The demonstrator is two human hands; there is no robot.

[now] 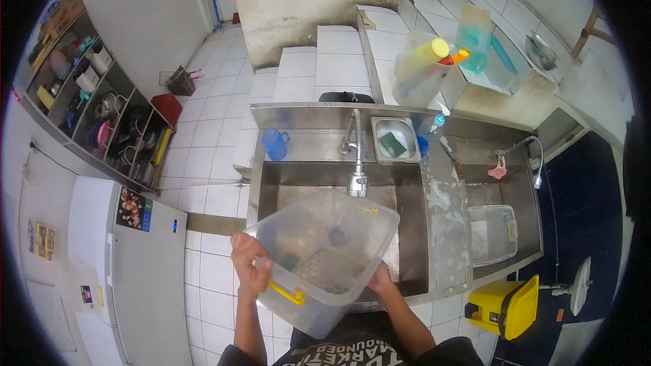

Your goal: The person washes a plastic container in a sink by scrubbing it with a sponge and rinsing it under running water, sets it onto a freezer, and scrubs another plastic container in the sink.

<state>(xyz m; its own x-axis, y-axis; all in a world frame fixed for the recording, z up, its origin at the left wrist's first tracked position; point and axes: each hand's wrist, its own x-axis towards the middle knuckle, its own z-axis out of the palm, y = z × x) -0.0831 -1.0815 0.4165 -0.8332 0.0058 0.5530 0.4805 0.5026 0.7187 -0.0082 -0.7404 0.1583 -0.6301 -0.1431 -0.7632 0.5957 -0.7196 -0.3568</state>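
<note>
A large translucent plastic storage box [366, 274] with yellow handles is tilted over the left basin [411, 220] of a steel sink. My left hand [251, 262] is closed on its left side, thumb over the edge near the front yellow handle. My right hand [381, 278] grips the box low on the right, with its fingers partly hidden behind the wall. Just beyond the box stands the faucet [357, 183], its spray head pointing down over the basin. A green scrub pad [391, 144] lies in a square metal pan [377, 125] behind the sink.
A blue plastic mug [275, 144] and a soap bottle [437, 123] stand on the back ledge. In the right basin sits a smaller clear box [492, 251]. A yellow trash bin [505, 308] is at lower right, a white freezer [146, 271] at left, and tiled steps [342, 61] behind.
</note>
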